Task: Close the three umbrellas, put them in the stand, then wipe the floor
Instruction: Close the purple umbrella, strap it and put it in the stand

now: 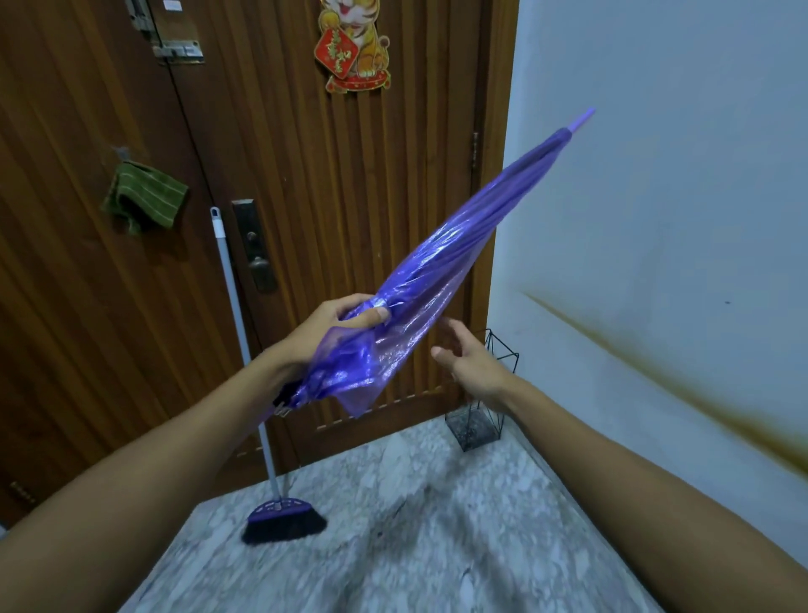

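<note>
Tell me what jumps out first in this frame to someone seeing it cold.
The purple umbrella dominates: folded, canopy loose, slanting from centre up toward the white wall, gripped low by the left hand while the right hand hovers open beside it. Behind it stands a brown ribbed door with a tiger decoration at the top. Down by the door's right corner sits the black wire stand; a broom leans at left.

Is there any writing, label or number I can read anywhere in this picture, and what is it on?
Tiger decoration on the wooden door: its red diamond sign bears gold Chinese characters, too blurred to read.
Small white label at the door's top edge: too small to read.
Purple umbrella, broom, green cloth: no text shows.
</note>
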